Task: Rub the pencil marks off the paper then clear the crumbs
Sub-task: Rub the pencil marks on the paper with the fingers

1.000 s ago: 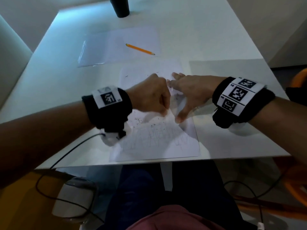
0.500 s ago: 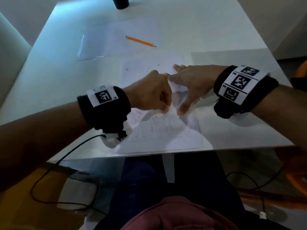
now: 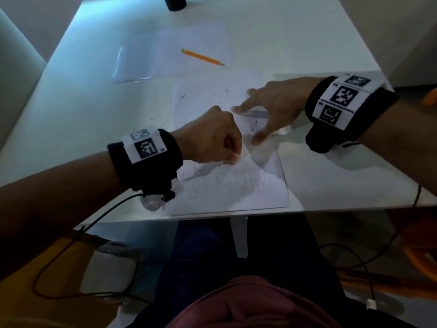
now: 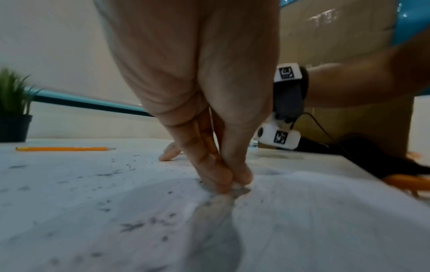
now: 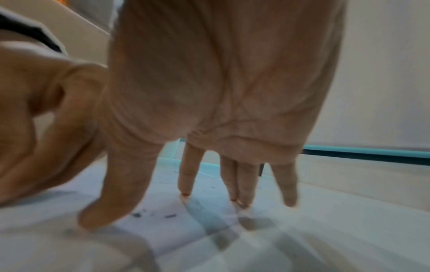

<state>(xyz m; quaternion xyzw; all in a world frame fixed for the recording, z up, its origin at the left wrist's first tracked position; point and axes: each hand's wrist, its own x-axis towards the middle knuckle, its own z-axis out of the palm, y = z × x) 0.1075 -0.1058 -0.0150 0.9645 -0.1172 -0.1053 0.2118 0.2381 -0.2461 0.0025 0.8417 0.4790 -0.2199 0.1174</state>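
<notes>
The white paper [image 3: 236, 192] lies at the table's near edge, with faint pencil lines on its near half and dark crumbs [image 3: 212, 95] scattered over its far half. My left hand [image 3: 233, 157] pinches a small pale eraser [image 4: 241, 189] between thumb and fingers and presses it onto the sheet. The fingers hide most of the eraser. Around the left hand [image 4: 235, 182] the paper bulges up into a fold. My right hand [image 3: 250, 121] has its fingers [image 5: 186, 180] straight and spread, tips down on the paper's right side.
A yellow pencil [image 3: 203, 57] lies on a second clear sheet [image 3: 165, 55] farther back. A dark pot [image 3: 175, 2] stands at the far edge, with a small plant [image 4: 11, 92] in it. Cables hang below the table's near edge [image 3: 331, 209].
My right hand has slid to the right and away from my left hand, its fingers spreading wider. The left hand has pulled a little nearer on the sheet, and the paper has buckled beside it.
</notes>
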